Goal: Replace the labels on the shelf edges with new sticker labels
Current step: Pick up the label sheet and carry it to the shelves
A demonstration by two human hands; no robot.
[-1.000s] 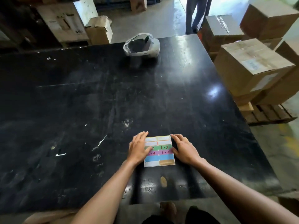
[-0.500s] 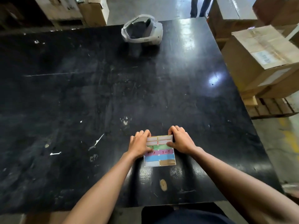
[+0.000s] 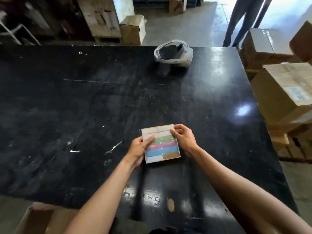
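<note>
Head view: a sticker label sheet [image 3: 160, 144] held in both hands at lower centre of the frame.
The left hand [image 3: 139, 149] grips its left edge, thumb across the coloured rows; the right hand [image 3: 183, 138] has its fingers [image 3: 173, 132] pinched shut on the upper right corner. The black bench [image 3: 84, 107] lies beneath; a white headset [image 3: 173, 54] sits at upper centre, cardboard boxes [image 3: 283, 92] stacked at right.

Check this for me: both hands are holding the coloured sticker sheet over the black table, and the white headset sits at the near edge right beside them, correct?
Not quite. Both the left hand and the right hand hold the sticker sheet over the black table, but the head view shows the white headset at the far edge, well apart from them.
</note>
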